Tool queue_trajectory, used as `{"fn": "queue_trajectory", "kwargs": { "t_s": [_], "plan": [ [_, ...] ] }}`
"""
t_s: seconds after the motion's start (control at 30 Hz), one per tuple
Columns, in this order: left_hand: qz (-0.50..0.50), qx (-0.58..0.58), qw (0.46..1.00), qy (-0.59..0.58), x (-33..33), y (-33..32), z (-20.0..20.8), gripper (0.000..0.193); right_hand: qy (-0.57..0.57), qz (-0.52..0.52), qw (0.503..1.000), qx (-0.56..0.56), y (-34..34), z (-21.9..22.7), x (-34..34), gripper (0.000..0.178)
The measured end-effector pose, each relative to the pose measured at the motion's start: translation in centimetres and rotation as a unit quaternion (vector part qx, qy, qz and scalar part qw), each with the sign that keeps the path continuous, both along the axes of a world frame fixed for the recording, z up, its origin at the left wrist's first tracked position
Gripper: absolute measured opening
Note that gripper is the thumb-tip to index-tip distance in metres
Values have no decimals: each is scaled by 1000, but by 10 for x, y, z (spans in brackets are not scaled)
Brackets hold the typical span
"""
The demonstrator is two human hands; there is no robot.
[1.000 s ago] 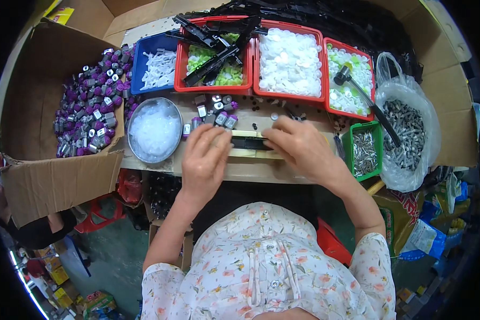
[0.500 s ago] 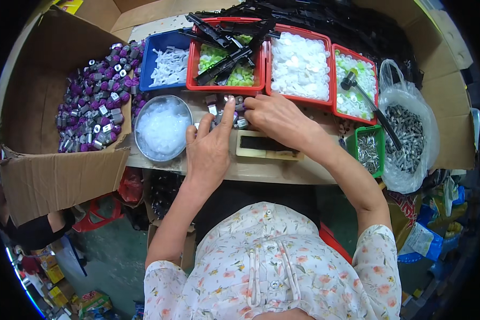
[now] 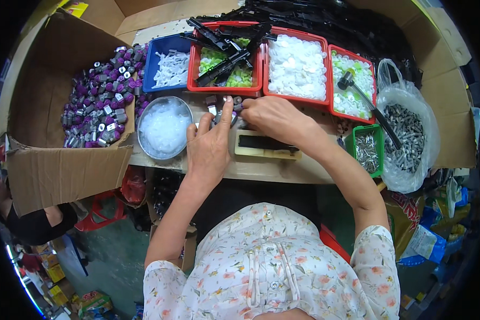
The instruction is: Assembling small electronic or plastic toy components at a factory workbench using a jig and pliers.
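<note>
My left hand [image 3: 209, 149] is over the table with its index finger stretched out and the others spread, among a few small grey-and-purple parts [image 3: 212, 101]. Just right of it, my right hand [image 3: 277, 118] has its fingers curled together and pointing left at the same cluster. Whatever the right fingertips pinch, if anything, is hidden. Below the right hand lies a cream rectangular holder [image 3: 241, 151] with a dark strip in its top. A round metal bowl [image 3: 139, 140] of translucent whitish pieces stands left of my left hand.
A cardboard box [image 3: 64, 170] holds many grey-and-purple parts at left. Along the back stand a blue bin [image 3: 148, 66] and red bins [image 3: 328, 69], with black strips [image 3: 224, 69] across one. A hammer [image 3: 376, 109], a green basket [image 3: 380, 152] and a plastic bag [image 3: 431, 128] of metal parts are at right.
The right hand's fingertips have shifted slightly left and down. My left hand keeps nearly the same pose, and the whole view has moved a little.
</note>
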State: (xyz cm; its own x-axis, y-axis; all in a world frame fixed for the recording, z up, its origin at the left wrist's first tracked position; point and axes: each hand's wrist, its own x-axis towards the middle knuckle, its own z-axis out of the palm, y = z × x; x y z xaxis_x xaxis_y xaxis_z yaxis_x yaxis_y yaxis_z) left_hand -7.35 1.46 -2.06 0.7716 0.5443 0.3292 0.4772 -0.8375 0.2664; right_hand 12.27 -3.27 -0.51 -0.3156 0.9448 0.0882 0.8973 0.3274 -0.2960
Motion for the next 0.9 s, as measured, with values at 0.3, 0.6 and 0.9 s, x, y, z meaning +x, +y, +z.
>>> {"fn": "queue_trajectory", "kwargs": {
  "t_s": [0.3, 0.6, 0.9],
  "plan": [
    [-1, -493, 823, -282, 0, -5, 19, 36, 426, -146, 889, 86, -37, 30, -5, 29],
    [-13, -754, 540, -373, 2, -6, 21, 26, 361, -144, 907, 162, -52, 37, -23, 46],
    [23, -637, 742, -206, -7, -9, 24, 28, 165, -140, 966, 144, -71, 27, -26, 31]
  ]
}}
